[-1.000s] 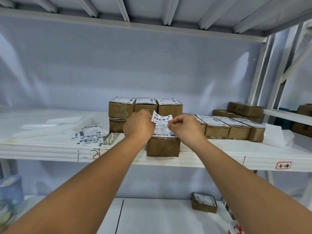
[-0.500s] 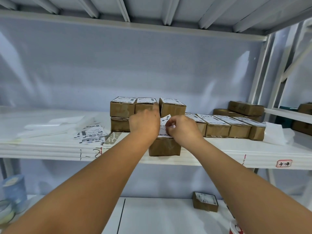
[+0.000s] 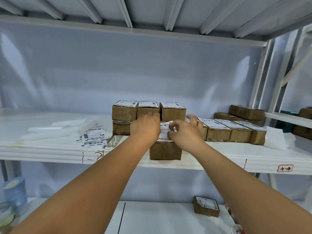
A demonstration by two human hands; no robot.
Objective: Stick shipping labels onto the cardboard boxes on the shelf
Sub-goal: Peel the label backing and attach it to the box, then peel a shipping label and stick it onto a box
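— Where's the shipping label (image 3: 164, 130)?
— On top of the near cardboard box (image 3: 165, 150), at the shelf's (image 3: 219, 157) front edge. The left grip (image 3: 146, 126) rests on its left side. The right grip (image 3: 185, 132), fingers spread, touches its right side.
— Around it?
— Stacked labelled boxes (image 3: 146, 109) just behind, a labelled row (image 3: 236, 130) to the right, loose labels (image 3: 93, 138) to the left.
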